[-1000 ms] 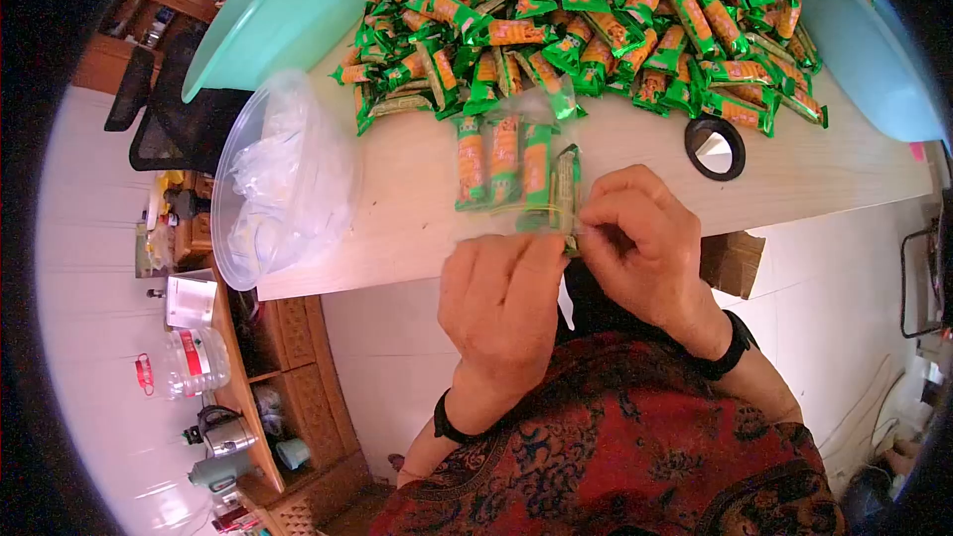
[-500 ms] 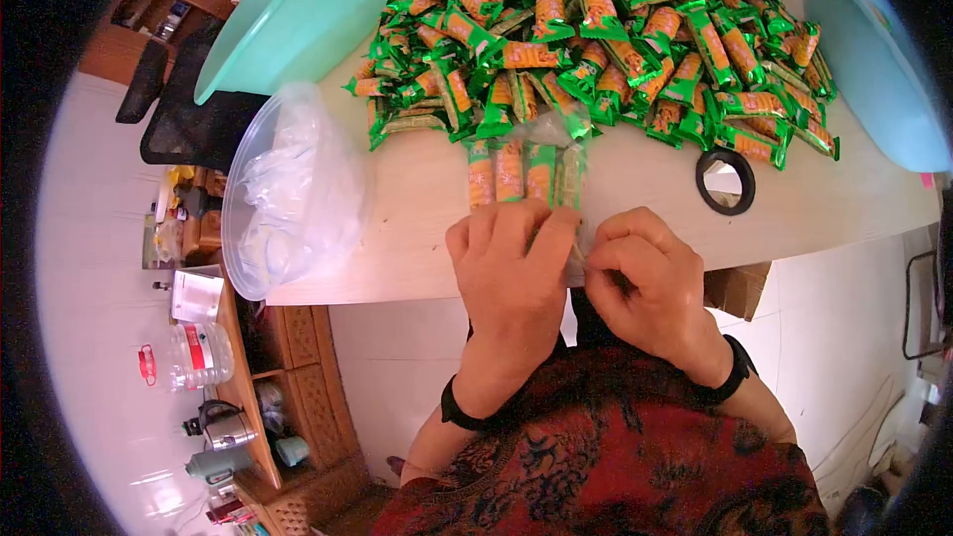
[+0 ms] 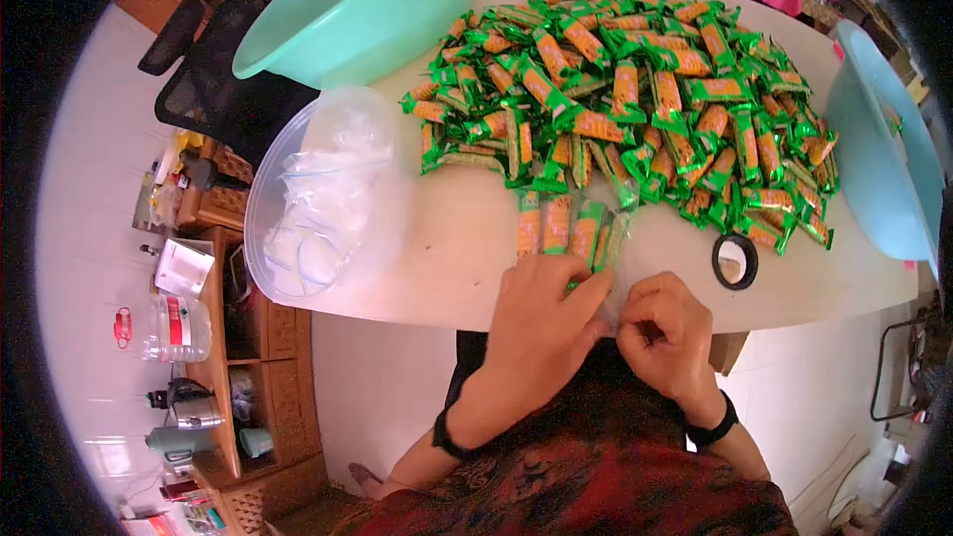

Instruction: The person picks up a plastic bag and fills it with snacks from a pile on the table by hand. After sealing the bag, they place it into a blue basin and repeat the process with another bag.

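A dark red garment (image 3: 615,491) is worn here, figured with blackish motifs; behind the bare left hand (image 3: 541,323) a black wristband (image 3: 446,434) is strapped, and behind the right hand (image 3: 667,335), yes, another black band (image 3: 715,423)!

Green-and-orange packets (image 3: 625,89); mint-green basin (image 3: 367,20); light blue tub (image 3: 874,159); black ring (image 3: 752,263); dark red garment (image 3: 596,486), black-patterned

Glossy plastic packets (image 3: 596,126), smooth tabletop (image 3: 452,238)
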Available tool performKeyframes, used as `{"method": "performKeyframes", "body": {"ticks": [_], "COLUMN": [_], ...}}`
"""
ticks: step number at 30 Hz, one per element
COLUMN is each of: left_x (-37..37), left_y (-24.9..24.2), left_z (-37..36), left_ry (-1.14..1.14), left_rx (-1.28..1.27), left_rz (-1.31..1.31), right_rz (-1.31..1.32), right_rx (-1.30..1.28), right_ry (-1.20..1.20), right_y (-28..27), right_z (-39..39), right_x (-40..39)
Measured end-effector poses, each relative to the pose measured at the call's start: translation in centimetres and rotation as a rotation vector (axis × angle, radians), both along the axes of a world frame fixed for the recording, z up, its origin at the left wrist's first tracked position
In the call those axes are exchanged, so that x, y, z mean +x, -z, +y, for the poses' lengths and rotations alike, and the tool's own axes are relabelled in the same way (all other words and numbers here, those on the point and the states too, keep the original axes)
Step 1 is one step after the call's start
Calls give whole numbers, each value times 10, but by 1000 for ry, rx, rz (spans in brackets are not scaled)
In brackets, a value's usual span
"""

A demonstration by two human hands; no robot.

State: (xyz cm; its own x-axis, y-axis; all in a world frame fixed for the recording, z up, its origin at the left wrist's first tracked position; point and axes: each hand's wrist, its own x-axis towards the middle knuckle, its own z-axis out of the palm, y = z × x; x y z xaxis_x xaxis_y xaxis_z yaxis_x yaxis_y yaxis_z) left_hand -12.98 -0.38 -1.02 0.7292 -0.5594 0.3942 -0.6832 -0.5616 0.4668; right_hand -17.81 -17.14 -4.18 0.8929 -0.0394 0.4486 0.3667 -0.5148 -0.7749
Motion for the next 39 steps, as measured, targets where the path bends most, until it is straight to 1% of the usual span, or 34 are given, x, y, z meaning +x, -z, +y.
{"method": "performKeyframes", "body": {"ticks": [1, 3, 5, 7, 8, 10, 11, 13, 14, 15, 16, 17, 19, 22, 23, 25, 27, 28, 30, 31, 32, 33, 34, 35, 37, 39], "left_x": [4, 15, 36, 68, 81, 100, 106, 109, 109, 109, 107, 103, 86, 56, 40, 2, -32, -46, -66, -67, -66, -66, -62, -57, -45, -35], "left_y": [-7, -19, -26, -19, -16, -8, -5, -1, -1, -3, -6, -9, -22, -35, -36, -41, -51, -51, -50, -47, -43, -37, -30, -23, -13, -5], "left_z": [6, 19, 25, 24, 23, 19, 16, 10, 12, 15, 18, 19, 20, 30, 34, 43, 53, 54, 56, 56, 55, 53, 50, 48, 44, 39], "left_ry": [-5, 5, -41, -201, -206, -173, -178, -180, -186, -220, -251, -258, -356, -325, -326, -255, -178, -169, -57, -47, -48, -51, -59, -55, -56, -25], "left_rx": [-8, -110, -98, -230, -232, -68, -70, 37, 38, -14, -67, -67, -349, -393, -392, -356, -155, -154, -220, -219, -175, -134, -171, -179, -260, -270], "left_rz": [-5, -15, 3, 36, 38, 165, 174, 80, 90, 22, -52, -44, 77, 145, 163, 303, 433, 436, 587, 587, 563, 536, 478, 470, 502, 426], "right_rz": [9, 16, 24, 21, 25, 28, 26, 53, 65, 78, 42, 8, 8, 37, 59, 28, 4, -8, 19, 40, -32, -36, -29, -22, -40, -51], "right_rx": [0, 0, -2, 8, 20, 51, 85, 87, 89, 91, 80, 70, 56, 43, 46, 24, 36, 50, 77, 101, 50, 44, 79, 115, 98, 161], "right_ry": [-9, -27, -18, -33, -41, -59, -73, -85, -92, -100, -99, -98, -92, -83, -83, -71, -63, -44, -17, -3, -21, -16, -4, 8, 3, -7], "right_y": [-1, -1, 1, 2, 3, 3, 2, -1, -3, -3, -1, 0, 0, -3, -3, 0, 1, 2, 2, 2, 4, 4, 5, 5, 8, 12], "right_z": [0, -1, -1, -2, -3, -3, -4, -4, -5, -6, -5, -4, -4, -5, -5, -5, -4, -3, -1, 0, -2, -1, 0, 1, 1, 1], "right_x": [0, 0, 0, 0, 1, 2, 1, 1, 1, 2, 3, 4, 5, 4, 4, 6, 6, 6, 3, 4, 6, 5, 5, 5, 5, 8]}}
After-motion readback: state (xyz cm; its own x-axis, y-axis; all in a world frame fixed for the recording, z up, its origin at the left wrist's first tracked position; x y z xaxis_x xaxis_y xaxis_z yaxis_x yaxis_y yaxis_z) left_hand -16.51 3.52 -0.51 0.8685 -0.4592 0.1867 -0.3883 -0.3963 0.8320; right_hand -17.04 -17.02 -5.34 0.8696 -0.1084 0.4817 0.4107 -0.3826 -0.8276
